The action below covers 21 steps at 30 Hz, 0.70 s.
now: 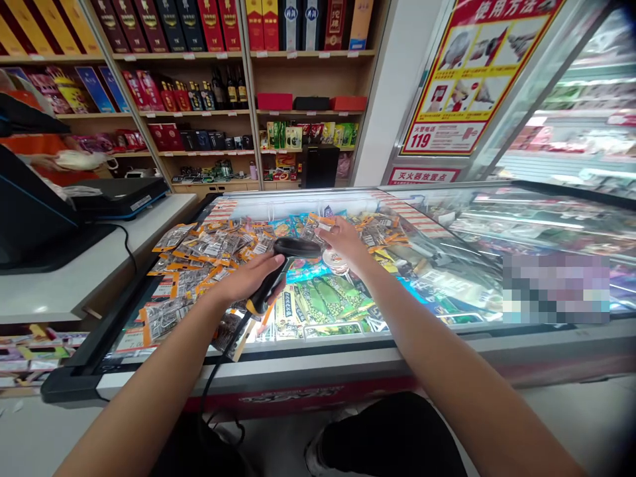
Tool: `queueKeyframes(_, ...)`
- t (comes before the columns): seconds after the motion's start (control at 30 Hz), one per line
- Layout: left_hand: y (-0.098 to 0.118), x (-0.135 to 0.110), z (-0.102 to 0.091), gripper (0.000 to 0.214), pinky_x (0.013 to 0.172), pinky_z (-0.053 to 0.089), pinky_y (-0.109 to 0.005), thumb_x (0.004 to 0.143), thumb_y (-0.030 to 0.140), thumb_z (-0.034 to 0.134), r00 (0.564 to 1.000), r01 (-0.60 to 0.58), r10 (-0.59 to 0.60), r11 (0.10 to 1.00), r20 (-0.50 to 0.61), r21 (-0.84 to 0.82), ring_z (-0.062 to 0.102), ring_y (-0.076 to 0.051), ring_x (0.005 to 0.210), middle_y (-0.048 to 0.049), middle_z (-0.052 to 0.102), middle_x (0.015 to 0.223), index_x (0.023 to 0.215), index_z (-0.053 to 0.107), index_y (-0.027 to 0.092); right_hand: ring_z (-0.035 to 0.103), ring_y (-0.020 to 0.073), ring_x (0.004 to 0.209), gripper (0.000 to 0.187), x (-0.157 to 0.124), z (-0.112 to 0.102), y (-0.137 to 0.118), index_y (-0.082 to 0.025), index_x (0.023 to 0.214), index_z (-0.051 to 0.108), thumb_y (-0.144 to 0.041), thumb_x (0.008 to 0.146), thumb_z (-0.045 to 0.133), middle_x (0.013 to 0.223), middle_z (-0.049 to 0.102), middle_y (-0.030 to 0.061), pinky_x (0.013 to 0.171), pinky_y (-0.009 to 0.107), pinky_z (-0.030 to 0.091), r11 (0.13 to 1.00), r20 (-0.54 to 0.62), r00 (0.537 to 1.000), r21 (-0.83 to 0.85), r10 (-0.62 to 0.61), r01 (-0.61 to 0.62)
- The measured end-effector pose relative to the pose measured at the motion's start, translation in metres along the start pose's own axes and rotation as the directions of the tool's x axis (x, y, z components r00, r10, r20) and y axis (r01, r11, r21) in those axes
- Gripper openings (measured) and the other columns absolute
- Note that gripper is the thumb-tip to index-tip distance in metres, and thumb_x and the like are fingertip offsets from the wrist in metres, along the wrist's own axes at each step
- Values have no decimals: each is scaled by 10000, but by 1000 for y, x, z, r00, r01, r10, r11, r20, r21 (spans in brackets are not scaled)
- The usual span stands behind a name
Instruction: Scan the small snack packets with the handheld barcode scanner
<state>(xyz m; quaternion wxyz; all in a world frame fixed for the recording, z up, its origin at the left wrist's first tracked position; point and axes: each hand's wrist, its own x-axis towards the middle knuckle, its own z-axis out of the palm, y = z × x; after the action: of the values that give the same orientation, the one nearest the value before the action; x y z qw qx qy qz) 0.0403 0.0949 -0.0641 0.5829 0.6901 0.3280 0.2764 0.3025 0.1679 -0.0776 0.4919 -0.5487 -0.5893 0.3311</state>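
My left hand [251, 277] is wrapped round the handle of a black and yellow barcode scanner [268, 281], whose head points to the right above the freezer glass. A black cable runs down from it. My right hand [344, 240] pinches a small snack packet [312, 228] with an orange edge, just beyond the scanner's head. Below my right wrist lies a round, whitish item that looks like a roll [335, 260]. Many similar orange-edged snack packets [211, 244] are spread in a heap on the glass at left, and another group [380, 228] lies to the right of my hand.
A chest freezer [318, 354] with a glass top stands before me, green ice-cream packs [328, 298] showing through it. At left is a counter [44, 291] with a dark scale-like device [119, 195]. Stocked shelves [199, 112] line the back. Someone in orange is partly visible at far left.
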Motion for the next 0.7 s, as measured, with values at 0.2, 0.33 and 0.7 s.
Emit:
queueKeyframes(0.2,-4,1,0,580,452,458,-240,973,733,520,999,34,-34,999,-10,14,589,-130,460,-20,610,639,793,568,184,590,180,622,399,1,-7,0,-217,1130,671,-489,854,763,693,516,-39,550,279,433,999,-10,999,-34,-40,40)
queueKeyframes(0.33,-7,1,-4,604,457,447,-238,1004,720,464,1000,4,-5,999,14,45,572,-125,457,-33,613,631,769,587,177,585,180,606,397,3,-7,3,-231,1100,660,-512,838,763,716,569,-22,553,288,441,999,-2,999,-22,-50,50)
queueKeyframes(0.7,-2,5,-8,618,449,453,-256,937,762,536,990,-91,75,988,-118,-128,552,-126,431,-27,606,597,767,590,170,688,275,784,510,8,-13,14,-202,1334,633,-473,912,726,871,703,61,700,378,537,938,6,995,-334,-95,92)
